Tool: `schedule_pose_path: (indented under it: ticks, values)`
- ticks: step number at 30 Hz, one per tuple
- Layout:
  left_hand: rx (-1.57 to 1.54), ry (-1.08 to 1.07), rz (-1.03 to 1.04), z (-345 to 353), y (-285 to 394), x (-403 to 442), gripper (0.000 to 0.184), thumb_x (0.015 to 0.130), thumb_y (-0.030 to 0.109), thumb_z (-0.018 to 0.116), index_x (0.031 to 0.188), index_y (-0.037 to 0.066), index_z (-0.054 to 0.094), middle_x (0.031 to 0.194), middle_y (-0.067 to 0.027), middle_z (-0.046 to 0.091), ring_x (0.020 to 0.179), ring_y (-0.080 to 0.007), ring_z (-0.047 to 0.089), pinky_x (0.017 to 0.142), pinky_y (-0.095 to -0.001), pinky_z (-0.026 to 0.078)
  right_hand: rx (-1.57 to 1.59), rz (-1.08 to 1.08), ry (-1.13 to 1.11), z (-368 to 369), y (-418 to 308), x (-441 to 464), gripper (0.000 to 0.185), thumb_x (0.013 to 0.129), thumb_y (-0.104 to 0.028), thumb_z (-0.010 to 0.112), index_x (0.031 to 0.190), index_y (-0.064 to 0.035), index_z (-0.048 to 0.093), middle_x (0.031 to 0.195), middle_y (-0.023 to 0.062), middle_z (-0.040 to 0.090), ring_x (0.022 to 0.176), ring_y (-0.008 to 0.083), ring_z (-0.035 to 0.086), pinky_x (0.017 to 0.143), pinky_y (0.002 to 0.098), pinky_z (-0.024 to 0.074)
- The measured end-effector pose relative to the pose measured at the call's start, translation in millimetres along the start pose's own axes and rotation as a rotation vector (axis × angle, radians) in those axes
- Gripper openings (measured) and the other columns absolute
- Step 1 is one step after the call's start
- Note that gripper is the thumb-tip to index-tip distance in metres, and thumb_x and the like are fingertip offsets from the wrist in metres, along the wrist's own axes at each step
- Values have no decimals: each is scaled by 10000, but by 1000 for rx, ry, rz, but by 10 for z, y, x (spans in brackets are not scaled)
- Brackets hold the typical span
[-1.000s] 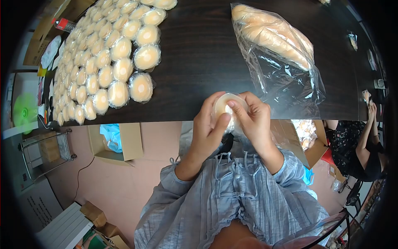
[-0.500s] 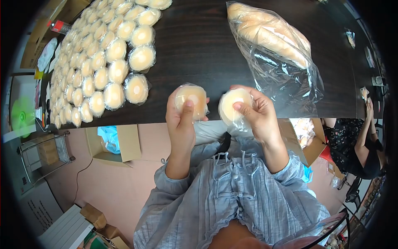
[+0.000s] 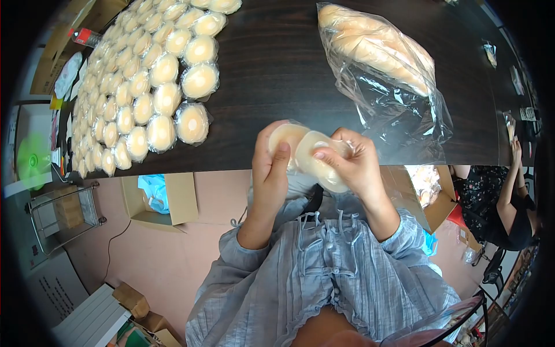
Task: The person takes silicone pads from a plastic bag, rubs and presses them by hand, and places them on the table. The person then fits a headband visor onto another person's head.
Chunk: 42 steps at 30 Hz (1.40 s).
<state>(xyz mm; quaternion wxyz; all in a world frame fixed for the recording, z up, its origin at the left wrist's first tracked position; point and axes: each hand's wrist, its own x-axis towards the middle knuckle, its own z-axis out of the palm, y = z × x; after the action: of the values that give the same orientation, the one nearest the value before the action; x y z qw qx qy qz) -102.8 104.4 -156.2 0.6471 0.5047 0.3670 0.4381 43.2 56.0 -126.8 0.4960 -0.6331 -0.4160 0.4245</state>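
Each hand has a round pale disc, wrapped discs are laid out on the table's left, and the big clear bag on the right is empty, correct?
No, the big clear bag isn't empty; the head view shows beige pieces inside its far part. The rest is right: left hand and right hand each hold a disc.

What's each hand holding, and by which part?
Left hand: pale round piece; right hand: another pale piece; each by its outer side, thumb on its face.

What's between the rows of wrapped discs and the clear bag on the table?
In the head view, dark tabletop separates the wrapped discs from the clear bag; at the near edge, the left hand and right hand hold round pieces.
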Motion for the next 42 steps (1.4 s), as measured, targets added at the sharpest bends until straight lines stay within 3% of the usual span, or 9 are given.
schedule_pose_path:
  ticks: [6, 12, 16, 21, 27, 32, 36, 42]
  values:
    - [12, -114, 38, 86, 45, -41, 313, 933, 170, 433, 1207, 18, 426, 1094, -142, 520, 905, -171, 520, 812, -266, 409, -296, -81, -44, 21, -23, 34, 164, 746, -119, 718, 744, -28, 582, 583, -1, 539, 485, 57, 416, 445, 190, 345]
    - [121, -86, 24, 64, 23, -13, 303, 924, 161, 448, 1184, 5, 435, 1103, -134, 520, 911, -167, 521, 797, -261, 424, -251, -32, -170, -30, -40, 28, 131, 771, -102, 687, 811, -14, 598, 630, 14, 558, 513, 61, 440, 474, 185, 364]
    - [22, 132, 52, 5, -99, 21, 282, 906, 133, 477, 1158, 10, 447, 1081, -156, 543, 913, -180, 540, 812, -268, 440, 338, 60, -195, -30, 52, -10, 125, 804, -69, 636, 902, 0, 601, 696, 29, 576, 551, 63, 468, 511, 175, 380]
    - [37, 117, 30, 18, 40, 37, 252, 906, 133, 487, 1126, 18, 444, 1054, -151, 543, 883, -173, 542, 780, -256, 450, 180, 161, -166, -168, 9, -9, 135, 828, -37, 590, 953, 12, 592, 741, 39, 587, 576, 66, 489, 536, 167, 387]
    - [160, 153, 64, -11, -77, 40, 233, 912, 141, 484, 1109, 23, 445, 1015, -143, 547, 853, -170, 547, 770, -256, 451, 285, 96, -146, -138, -83, -108, 105, 845, -43, 558, 929, -3, 605, 758, 28, 596, 624, 65, 500, 577, 177, 404]
    - [4, 21, 70, 38, -75, 14, 238, 922, 127, 446, 1131, 14, 437, 978, -122, 543, 772, -151, 543, 661, -228, 469, 126, -31, -174, -11, -64, -37, 103, 842, -45, 566, 930, -8, 606, 765, 27, 600, 637, 66, 513, 584, 173, 411]
    - [-48, 6, -45, 51, -72, 4, 258, 930, 139, 431, 1156, 15, 433, 955, -112, 550, 704, -137, 542, 527, -202, 455, 357, 179, -239, -50, -95, -23, 105, 838, -42, 572, 934, -10, 602, 776, 31, 603, 640, 67, 514, 580, 168, 406]
    - [101, 55, -33, 64, -3, 32, 279, 945, 171, 415, 1181, 22, 423, 940, -105, 557, 673, -128, 541, 445, -188, 418, 418, 148, -85, -3, -73, -55, 76, 818, -54, 613, 878, -8, 611, 736, 19, 598, 609, 58, 495, 552, 172, 394]
